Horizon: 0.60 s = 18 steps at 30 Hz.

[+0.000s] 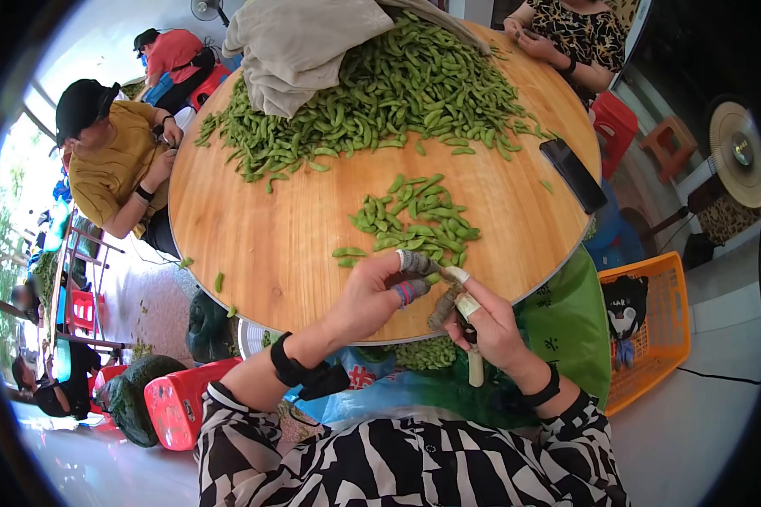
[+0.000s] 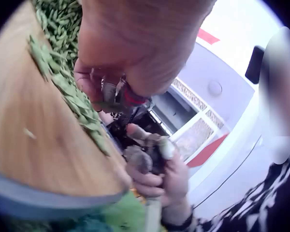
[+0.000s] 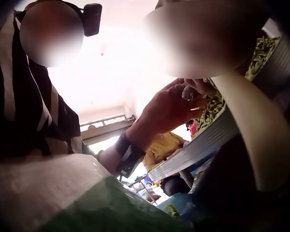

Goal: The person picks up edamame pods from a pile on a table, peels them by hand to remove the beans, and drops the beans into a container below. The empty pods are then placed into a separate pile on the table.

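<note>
My left hand (image 1: 359, 300), its thumb and finger wrapped in grey and coloured bands, pinches a green pod (image 1: 434, 278) just above the table's near edge. Close on its right, my right hand (image 1: 492, 328) grips a dark tool whose pale handle (image 1: 475, 369) sticks out below the palm; its working end is hidden by the taped fingers. A small group of pods (image 1: 414, 215) lies just beyond the hands on the round wooden table (image 1: 254, 245). The left wrist view shows my left hand (image 2: 135, 43) above and my right hand (image 2: 171, 176) below, the same pale handle (image 2: 153, 212) pointing down.
A large pod heap (image 1: 397, 93) under a beige cloth (image 1: 300, 51) covers the table's far side. A black phone (image 1: 573, 176) lies at the right edge. Other people sit left and far right. An orange crate (image 1: 651, 338), a red stool (image 1: 186, 406) and a fan (image 1: 738, 150) stand around.
</note>
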Each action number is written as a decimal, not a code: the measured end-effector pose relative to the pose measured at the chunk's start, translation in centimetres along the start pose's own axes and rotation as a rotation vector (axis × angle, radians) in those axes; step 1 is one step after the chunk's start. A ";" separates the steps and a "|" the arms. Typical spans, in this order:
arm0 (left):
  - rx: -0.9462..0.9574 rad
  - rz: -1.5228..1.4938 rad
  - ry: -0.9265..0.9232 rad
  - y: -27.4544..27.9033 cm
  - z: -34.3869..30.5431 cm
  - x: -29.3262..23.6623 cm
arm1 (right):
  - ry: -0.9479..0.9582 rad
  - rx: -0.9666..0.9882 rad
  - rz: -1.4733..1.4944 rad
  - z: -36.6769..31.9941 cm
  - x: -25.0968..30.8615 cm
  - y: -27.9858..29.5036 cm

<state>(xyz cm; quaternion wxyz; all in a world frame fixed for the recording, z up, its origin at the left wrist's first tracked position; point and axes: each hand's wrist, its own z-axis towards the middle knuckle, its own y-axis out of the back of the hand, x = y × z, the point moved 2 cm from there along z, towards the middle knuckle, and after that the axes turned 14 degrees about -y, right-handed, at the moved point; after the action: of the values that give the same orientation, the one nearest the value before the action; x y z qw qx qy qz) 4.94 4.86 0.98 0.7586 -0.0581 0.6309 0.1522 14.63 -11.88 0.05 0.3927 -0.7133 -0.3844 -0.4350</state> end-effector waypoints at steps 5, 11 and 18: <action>-0.154 -0.331 0.062 -0.9 -0.7 -0.1 | 0.004 0.035 0.042 0.2 -0.1 -0.4; -0.215 -0.402 0.063 -1.6 -1.2 0.3 | -0.016 0.079 0.091 0.2 -0.4 -0.8; -0.270 -0.338 -0.044 -2.3 -1.8 -0.1 | 0.020 0.064 0.049 -0.1 -0.3 -1.1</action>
<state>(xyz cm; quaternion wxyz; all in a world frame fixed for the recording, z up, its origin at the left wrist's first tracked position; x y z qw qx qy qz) 3.97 2.22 0.47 0.7722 -0.2609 0.5693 0.1071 13.49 -11.58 0.08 0.4297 -0.7050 -0.3768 -0.4198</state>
